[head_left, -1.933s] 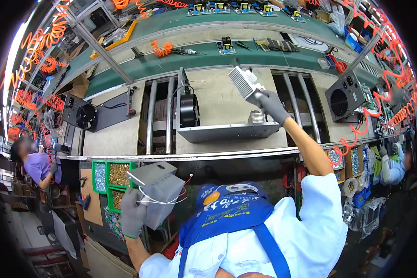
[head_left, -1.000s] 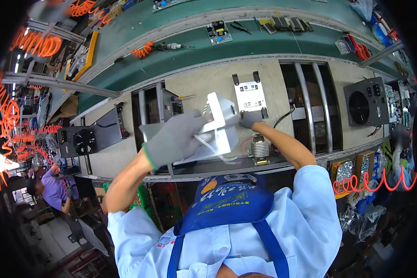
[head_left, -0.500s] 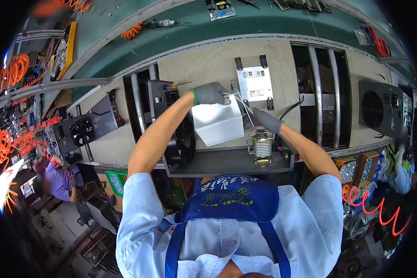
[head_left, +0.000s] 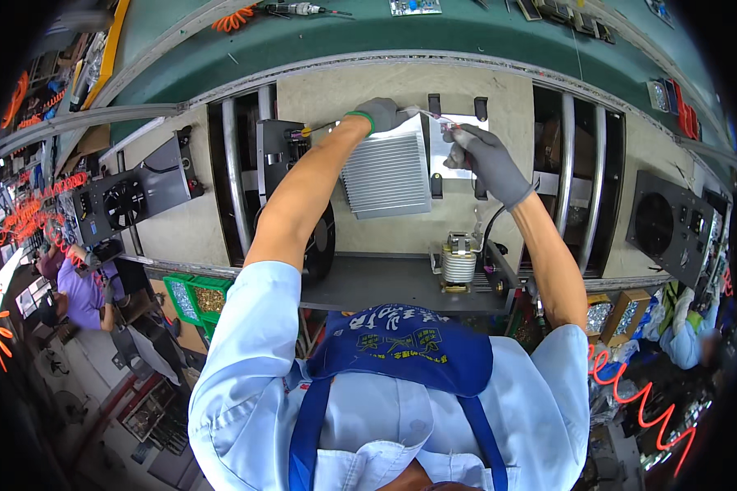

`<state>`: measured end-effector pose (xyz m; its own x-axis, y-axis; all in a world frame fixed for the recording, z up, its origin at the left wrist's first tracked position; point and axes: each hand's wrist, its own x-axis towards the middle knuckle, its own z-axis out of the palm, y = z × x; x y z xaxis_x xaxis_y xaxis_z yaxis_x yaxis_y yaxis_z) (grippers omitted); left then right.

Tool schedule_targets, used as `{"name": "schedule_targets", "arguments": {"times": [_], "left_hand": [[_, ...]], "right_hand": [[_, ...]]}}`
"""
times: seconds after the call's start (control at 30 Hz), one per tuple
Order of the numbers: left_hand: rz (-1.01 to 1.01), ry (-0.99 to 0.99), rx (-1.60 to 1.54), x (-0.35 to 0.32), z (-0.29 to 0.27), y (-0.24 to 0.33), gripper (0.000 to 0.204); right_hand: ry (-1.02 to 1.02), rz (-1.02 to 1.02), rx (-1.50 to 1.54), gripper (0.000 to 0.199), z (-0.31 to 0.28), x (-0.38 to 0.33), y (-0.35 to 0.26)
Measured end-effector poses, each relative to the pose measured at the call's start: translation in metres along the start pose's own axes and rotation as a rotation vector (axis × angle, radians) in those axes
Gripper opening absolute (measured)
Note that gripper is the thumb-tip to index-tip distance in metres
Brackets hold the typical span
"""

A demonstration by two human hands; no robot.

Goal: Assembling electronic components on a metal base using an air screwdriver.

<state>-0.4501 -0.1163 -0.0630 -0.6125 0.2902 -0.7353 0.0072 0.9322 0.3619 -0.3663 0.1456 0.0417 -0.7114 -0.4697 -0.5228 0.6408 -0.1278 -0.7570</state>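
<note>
A finned aluminium heatsink (head_left: 387, 176) stands tilted on the board, its rows of fins facing me. My gloved left hand (head_left: 378, 115) is closed over its far edge. White wires (head_left: 426, 112) run from beside those fingers toward my gloved right hand (head_left: 490, 162). That right hand is pinched on the wires, above a silver plate (head_left: 458, 173) with black feet at its corners. Part of the plate is hidden by the hand. Nearer to me, a dark metal chassis (head_left: 377, 282) carries a wound coil (head_left: 458, 263) on its right and a black fan (head_left: 321, 245) on its left.
Metal rollers (head_left: 567, 180) flank the pale work board (head_left: 319, 86). Other fan chassis sit at the left (head_left: 131, 200) and right (head_left: 663, 213). A power screwdriver (head_left: 295, 9) lies on the green bench. Green bins (head_left: 190, 299) hold small parts. A co-worker (head_left: 94, 295) is at far left.
My right hand has moved away from the coil, up over the silver plate, with the wires. The heatsink has tipped, so its fins now show. My left hand stays at its far edge.
</note>
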Motion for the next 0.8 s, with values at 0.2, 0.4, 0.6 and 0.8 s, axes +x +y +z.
{"name": "schedule_targets", "arguments": {"times": [0.2, 0.4, 0.6, 0.8], "left_hand": [[0.144, 0.052, -0.022, 0.005, 0.043, -0.026, 0.105], [0.089, -0.047, -0.014, -0.013, 0.061, -0.030, 0.088], [-0.109, 0.102, 0.248, -0.079, 0.007, -0.033, 0.051], [-0.109, 0.136, 0.242, -0.147, 0.016, -0.015, 0.036]], "right_hand": [[-0.027, 0.146, 0.205, 0.027, 0.023, 0.015, -0.015], [-0.161, 0.113, -0.564, 0.038, 0.022, 0.049, -0.034], [-0.007, 0.042, 0.181, 0.027, 0.038, 0.134, -0.027], [0.321, -0.118, 0.233, 0.030, 0.056, 0.224, 0.043]]}}
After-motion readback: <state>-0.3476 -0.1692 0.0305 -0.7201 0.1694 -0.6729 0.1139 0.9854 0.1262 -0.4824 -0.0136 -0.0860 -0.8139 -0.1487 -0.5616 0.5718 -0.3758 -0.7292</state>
